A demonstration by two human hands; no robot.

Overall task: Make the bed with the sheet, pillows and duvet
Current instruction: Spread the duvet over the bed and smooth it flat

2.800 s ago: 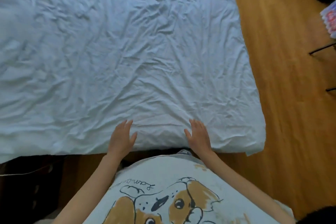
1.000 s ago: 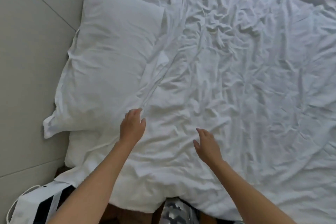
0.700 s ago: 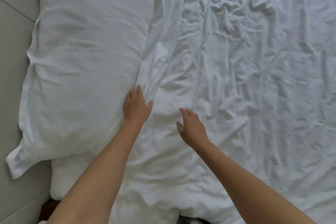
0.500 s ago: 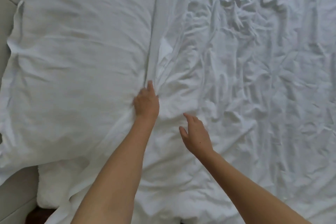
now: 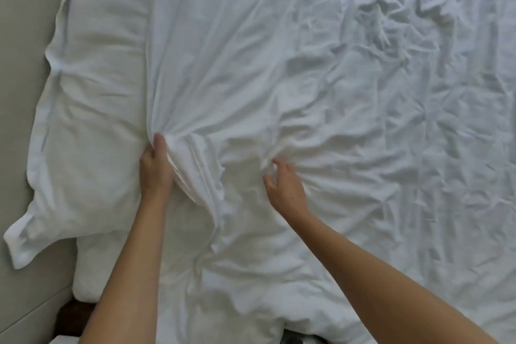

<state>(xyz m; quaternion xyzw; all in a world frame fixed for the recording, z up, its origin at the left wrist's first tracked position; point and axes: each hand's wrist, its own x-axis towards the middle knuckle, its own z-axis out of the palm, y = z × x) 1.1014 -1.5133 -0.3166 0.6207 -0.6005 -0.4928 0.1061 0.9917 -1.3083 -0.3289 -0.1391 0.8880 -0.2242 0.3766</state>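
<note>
Duvet [image 5: 279, 78]: spread across the bed, heavily creased, its left edge lying just beside and partly over the pillow [image 5: 92, 120] at the wall side.

Risk, left: the left hand [image 5: 155, 167] holds a bunched fold of the duvet edge right against the pillow. A pull from this grip could drag the pillow askew, or catch the pillowcase along with the duvet (the two white fabrics are hard to tell apart here).

Risk, centre: the two grips sit close together, so tension would gather the cloth into radiating creases rather than flatten it.

Pose, left hand: forearm extended straight forward, fingers curled round the gathered fold, thumb on the pillow side.

Pose, right hand [image 5: 284, 184]: forearm angled in from the lower right, fingers curled and pinching a small ridge of duvet; whether the pinch is firm cannot be told.
</note>
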